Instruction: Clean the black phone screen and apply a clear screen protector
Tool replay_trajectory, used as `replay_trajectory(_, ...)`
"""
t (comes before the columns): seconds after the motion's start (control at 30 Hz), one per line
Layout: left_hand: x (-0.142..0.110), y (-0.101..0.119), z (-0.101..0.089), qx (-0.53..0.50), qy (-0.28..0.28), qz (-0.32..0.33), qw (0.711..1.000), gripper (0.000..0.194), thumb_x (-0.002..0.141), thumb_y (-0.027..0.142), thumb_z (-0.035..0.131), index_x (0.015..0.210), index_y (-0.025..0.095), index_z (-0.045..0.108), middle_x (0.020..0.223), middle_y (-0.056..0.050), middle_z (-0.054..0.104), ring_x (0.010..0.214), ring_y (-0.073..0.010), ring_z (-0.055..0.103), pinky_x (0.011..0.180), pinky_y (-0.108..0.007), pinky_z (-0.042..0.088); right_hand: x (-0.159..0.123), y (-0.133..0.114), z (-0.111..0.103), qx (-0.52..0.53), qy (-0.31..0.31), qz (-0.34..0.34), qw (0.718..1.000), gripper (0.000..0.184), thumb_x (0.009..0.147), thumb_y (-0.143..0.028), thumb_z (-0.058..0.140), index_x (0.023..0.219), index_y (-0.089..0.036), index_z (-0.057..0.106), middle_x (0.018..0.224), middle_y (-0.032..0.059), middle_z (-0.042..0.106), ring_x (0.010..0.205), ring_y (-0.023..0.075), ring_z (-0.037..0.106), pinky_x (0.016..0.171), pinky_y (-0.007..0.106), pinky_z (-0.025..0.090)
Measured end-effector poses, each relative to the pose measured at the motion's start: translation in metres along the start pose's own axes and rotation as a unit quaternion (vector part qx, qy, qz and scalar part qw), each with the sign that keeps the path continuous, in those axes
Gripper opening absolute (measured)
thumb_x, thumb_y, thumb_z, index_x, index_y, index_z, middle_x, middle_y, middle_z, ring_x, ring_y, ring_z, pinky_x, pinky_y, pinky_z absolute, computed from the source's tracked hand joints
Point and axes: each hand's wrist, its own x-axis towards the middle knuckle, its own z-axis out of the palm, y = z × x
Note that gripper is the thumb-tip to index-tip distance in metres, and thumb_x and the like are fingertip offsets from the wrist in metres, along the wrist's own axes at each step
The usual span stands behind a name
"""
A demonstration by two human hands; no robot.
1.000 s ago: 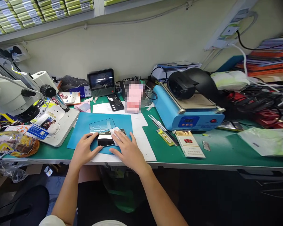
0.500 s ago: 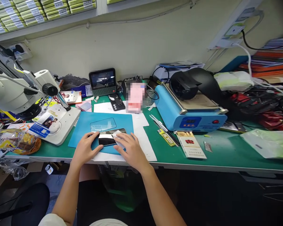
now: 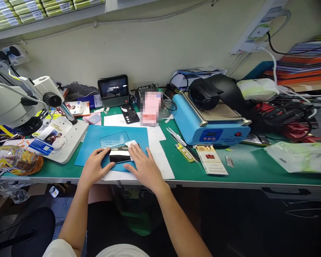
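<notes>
A smartphone with a dark, reflective screen lies on the blue mat in front of me. My left hand grips its left end, fingers at the far edge and thumb at the near edge. Under the outstretched fingers of my right hand, a white wipe is held against the right end of the screen. Just beyond the phone, a clear screen-shaped sheet with a dark outline rests on the mat.
A microscope and a bottle stand at left. Behind the mat are a small display and a dark phone back. Rightward sit tweezers, a cigarette pack and a blue heating machine.
My right hand has moved the wipe slightly towards the far right corner of the phone, with its fingers lying flatter. My left hand keeps its grip. The whole view has shifted slightly.
</notes>
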Motion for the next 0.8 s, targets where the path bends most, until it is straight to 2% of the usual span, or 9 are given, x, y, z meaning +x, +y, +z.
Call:
replay_trajectory(0.23, -0.003, -0.004, 0.002, -0.009, 0.002, 0.011, 1.000, 0.061, 0.100, 0.051, 0.065, 0.156, 0.027, 0.055, 0.144, -0.012, 0.066, 0.137, -0.0333, 0.061, 0.114, -0.048, 0.054, -0.022, -0.003, 0.010, -0.040, 0.020, -0.016, 0.999, 0.089, 0.107, -0.068, 0.029, 0.164, 0.000, 0.035, 0.173, 0.0206, 0.030, 0.162, 0.0354, 0.029, 0.130, 0.055, 0.032)
replay_trajectory(0.47, -0.001, -0.002, 0.001, -0.004, 0.001, 0.009, 1.000, 0.061, 0.101, 0.051, 0.063, 0.155, 0.024, 0.055, 0.144, -0.013, 0.066, 0.140, -0.0336, 0.058, 0.116, -0.049, 0.052, -0.006, -0.001, 0.004, -0.031, 0.008, -0.001, 0.999, 0.086, 0.109, -0.065, 0.027, 0.163, 0.000, 0.037, 0.173, 0.0217, 0.030, 0.163, 0.0349, 0.028, 0.131, 0.057, 0.030)
replay_trajectory(0.67, -0.002, -0.002, 0.000, 0.000, -0.009, -0.004, 1.000, 0.062, 0.102, 0.053, 0.061, 0.156, 0.023, 0.054, 0.146, -0.013, 0.065, 0.139, -0.0332, 0.059, 0.115, -0.049, 0.053, -0.022, -0.008, 0.005, -0.019, 0.022, -0.003, 1.000, 0.079, 0.111, -0.060, 0.024, 0.162, -0.003, 0.043, 0.169, 0.0198, 0.040, 0.160, 0.0328, 0.036, 0.131, 0.055, 0.031)
replay_trajectory(0.8, 0.000, -0.004, 0.000, -0.002, -0.012, 0.000, 1.000, 0.064, 0.102, 0.055, 0.061, 0.156, 0.022, 0.054, 0.146, -0.014, 0.064, 0.140, -0.0337, 0.058, 0.116, -0.049, 0.052, -0.008, -0.012, 0.000, -0.015, -0.010, 0.011, 1.000, 0.085, 0.109, -0.064, 0.026, 0.164, 0.001, 0.035, 0.173, 0.0225, 0.028, 0.163, 0.0347, 0.027, 0.131, 0.053, 0.029)
